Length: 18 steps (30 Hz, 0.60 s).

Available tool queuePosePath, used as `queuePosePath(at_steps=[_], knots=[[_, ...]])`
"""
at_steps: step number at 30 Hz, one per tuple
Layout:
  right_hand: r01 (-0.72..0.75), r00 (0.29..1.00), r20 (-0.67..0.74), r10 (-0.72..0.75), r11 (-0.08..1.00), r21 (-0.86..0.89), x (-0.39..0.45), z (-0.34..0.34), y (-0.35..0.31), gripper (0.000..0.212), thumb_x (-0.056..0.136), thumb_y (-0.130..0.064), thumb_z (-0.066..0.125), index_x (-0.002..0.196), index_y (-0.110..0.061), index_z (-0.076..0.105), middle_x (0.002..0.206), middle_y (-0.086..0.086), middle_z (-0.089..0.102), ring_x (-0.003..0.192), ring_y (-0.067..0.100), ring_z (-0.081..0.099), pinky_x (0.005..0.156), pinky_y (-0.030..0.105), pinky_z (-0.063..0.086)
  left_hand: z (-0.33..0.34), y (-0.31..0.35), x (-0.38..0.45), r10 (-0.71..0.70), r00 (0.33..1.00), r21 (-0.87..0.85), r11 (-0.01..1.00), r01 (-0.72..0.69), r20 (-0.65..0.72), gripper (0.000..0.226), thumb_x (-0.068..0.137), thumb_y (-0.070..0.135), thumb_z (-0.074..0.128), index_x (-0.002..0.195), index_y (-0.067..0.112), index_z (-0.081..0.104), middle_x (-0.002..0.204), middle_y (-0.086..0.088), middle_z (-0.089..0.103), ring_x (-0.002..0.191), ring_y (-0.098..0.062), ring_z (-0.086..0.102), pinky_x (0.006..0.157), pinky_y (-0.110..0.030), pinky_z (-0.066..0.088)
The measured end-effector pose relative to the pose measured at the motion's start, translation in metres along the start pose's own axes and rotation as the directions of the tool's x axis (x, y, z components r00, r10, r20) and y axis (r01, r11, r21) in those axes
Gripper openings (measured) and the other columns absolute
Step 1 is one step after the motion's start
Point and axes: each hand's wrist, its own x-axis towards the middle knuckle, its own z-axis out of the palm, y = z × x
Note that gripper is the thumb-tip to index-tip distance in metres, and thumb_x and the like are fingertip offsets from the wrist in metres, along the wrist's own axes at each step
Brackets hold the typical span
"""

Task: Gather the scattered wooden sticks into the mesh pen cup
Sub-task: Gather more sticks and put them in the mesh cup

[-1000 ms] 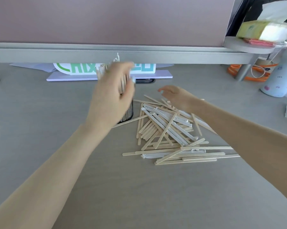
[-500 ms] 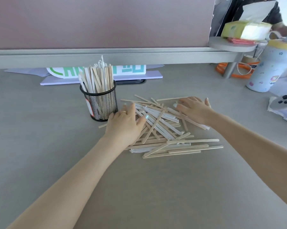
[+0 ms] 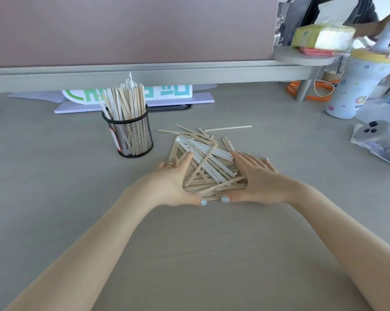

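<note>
A black mesh pen cup stands on the grey desk, packed with upright wooden sticks. To its right lies a loose pile of wooden sticks, some in white paper sleeves. My left hand presses against the pile's left side, fingers together, palm facing right. My right hand presses against the right side, palm facing left. The two thumbs nearly meet at the pile's near edge, so both hands cup the pile between them. One stick lies alone behind the pile.
A desk partition runs across the back, with a lilac sign base under it. A pale tumbler, an orange cable, a grey controller on paper and a tissue box crowd the right side.
My left hand left the cup, where it had dropped sticks, and came down to the pile. Both hands then drew toward me and inward, squeezing the spread sticks into a tighter heap.
</note>
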Motion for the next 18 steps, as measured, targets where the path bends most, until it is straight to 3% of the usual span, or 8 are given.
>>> queuePosePath(at_steps=[2, 6, 10, 12, 14, 18], knots=[[-0.005, 1.000, -0.030, 0.005, 1.000, -0.010, 0.002, 0.005, 0.001, 0.116, 0.062, -0.073, 0.059, 0.147, -0.028, -0.007, 0.158, -0.012, 0.001, 0.145, 0.010, -0.005, 0.119, 0.041, -0.001, 0.004, 0.002, 0.002, -0.007, 0.998, -0.029, 1.000, 0.005, -0.058, 0.109, 0.072, 0.060, 0.062, 0.144, 0.033, -0.016, 0.159, -0.001, -0.002, 0.145, -0.021, -0.002, 0.110, -0.044, 0.024], [0.002, 0.990, -0.137, 0.009, 0.997, 0.079, 0.006, 0.007, 0.004, 0.101, 0.069, -0.065, 0.059, 0.147, -0.027, 0.007, 0.156, -0.008, 0.018, 0.144, 0.015, 0.011, 0.118, 0.037, 0.009, 0.005, 0.001, 0.003, 0.005, 0.984, -0.083, 0.996, -0.020, -0.177, 0.101, 0.075, 0.053, 0.063, 0.147, 0.027, -0.003, 0.155, -0.006, 0.018, 0.140, -0.024, 0.020, 0.106, -0.039, 0.030], [0.007, 0.983, -0.180, 0.016, 0.992, 0.124, 0.005, 0.007, 0.006, 0.086, 0.075, -0.056, 0.061, 0.144, -0.026, 0.020, 0.152, -0.008, 0.027, 0.141, 0.018, 0.020, 0.113, 0.031, 0.015, 0.001, -0.001, 0.002, -0.002, 0.975, -0.088, 0.996, -0.018, -0.222, 0.091, 0.079, 0.044, 0.064, 0.147, 0.029, 0.006, 0.149, -0.007, 0.031, 0.130, -0.026, 0.037, 0.096, -0.036, 0.041], [-0.004, 0.982, -0.183, 0.035, 0.986, 0.164, 0.005, 0.006, 0.006, 0.092, 0.067, -0.062, 0.062, 0.142, -0.028, 0.022, 0.143, -0.008, 0.038, 0.138, 0.020, 0.026, 0.111, 0.033, 0.020, -0.001, -0.003, 0.003, -0.009, 0.974, -0.089, 0.996, -0.011, -0.225, 0.089, 0.079, 0.042, 0.064, 0.147, 0.029, 0.007, 0.149, -0.007, 0.030, 0.128, -0.027, 0.039, 0.095, -0.038, 0.043], [-0.010, 0.986, -0.162, 0.035, 0.988, 0.154, 0.007, 0.004, 0.003, 0.103, 0.058, -0.068, 0.060, 0.142, -0.028, 0.017, 0.134, -0.009, 0.042, 0.137, 0.023, 0.027, 0.109, 0.035, 0.022, -0.002, -0.002, 0.005, -0.017, 0.979, -0.121, 0.993, -0.008, -0.204, 0.096, 0.077, 0.046, 0.064, 0.147, 0.030, 0.001, 0.154, -0.004, 0.019, 0.135, -0.025, 0.031, 0.101, -0.039, 0.038], [-0.057, 0.993, -0.097, 0.065, 0.995, 0.087, 0.016, -0.002, -0.010, 0.118, 0.064, -0.064, 0.065, 0.146, -0.029, -0.012, 0.155, -0.007, 0.018, 0.144, 0.020, 0.010, 0.116, 0.041, 0.007, -0.004, 0.002, 0.016, -0.089, 0.986, -0.169, 0.983, 0.065, -0.139, 0.111, 0.071, 0.064, 0.060, 0.144, 0.034, -0.019, 0.158, -0.003, -0.015, 0.146, -0.023, -0.003, 0.113, -0.043, 0.023]])
